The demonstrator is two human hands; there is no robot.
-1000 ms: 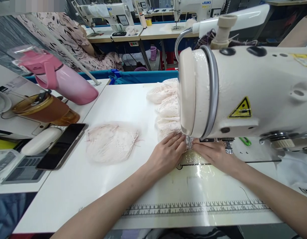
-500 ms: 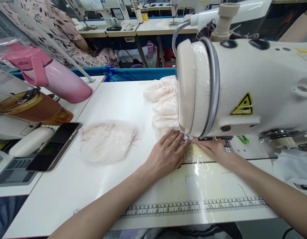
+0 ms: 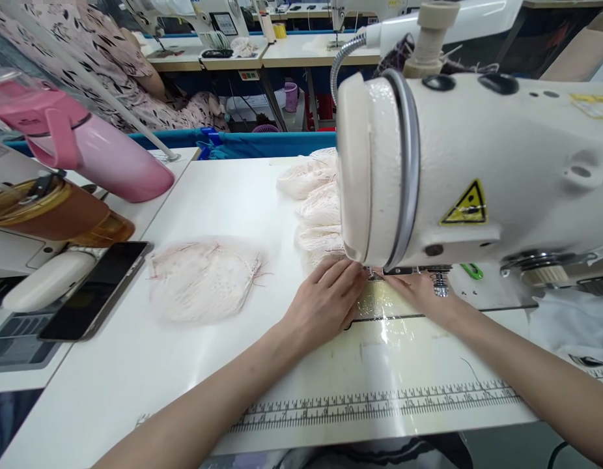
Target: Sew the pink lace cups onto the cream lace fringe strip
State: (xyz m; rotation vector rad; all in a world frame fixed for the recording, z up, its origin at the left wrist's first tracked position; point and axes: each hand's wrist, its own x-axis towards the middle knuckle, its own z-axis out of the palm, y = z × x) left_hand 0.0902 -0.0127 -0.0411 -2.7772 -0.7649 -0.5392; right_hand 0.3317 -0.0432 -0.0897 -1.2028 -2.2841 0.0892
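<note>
Gathered pale lace fabric [image 3: 321, 205] lies behind and left of the sewing machine head [image 3: 458, 169]. At its near edge my left hand [image 3: 328, 296] presses down beside the needle area, its fingers bent together over the cloth. My right hand [image 3: 421, 293] reaches under the machine head from the right; its fingertips are partly hidden by the presser parts, and what they hold cannot be made out. Flat on the white table to the left rests a separate pale lace piece [image 3: 204, 280] with loose reddish threads.
On the left are a pink bottle [image 3: 111, 153], an amber cup [image 3: 62, 212] and a black phone [image 3: 96, 290]. A green tool [image 3: 472, 271] lies right of the needle. A ruler strip [image 3: 379, 404] runs along the front edge. A person in patterned clothing [image 3: 101, 65] sits beyond.
My left hand's fingers have drawn in and bent more over the fabric edge. The whole view has shifted slightly, with objects appearing further left.
</note>
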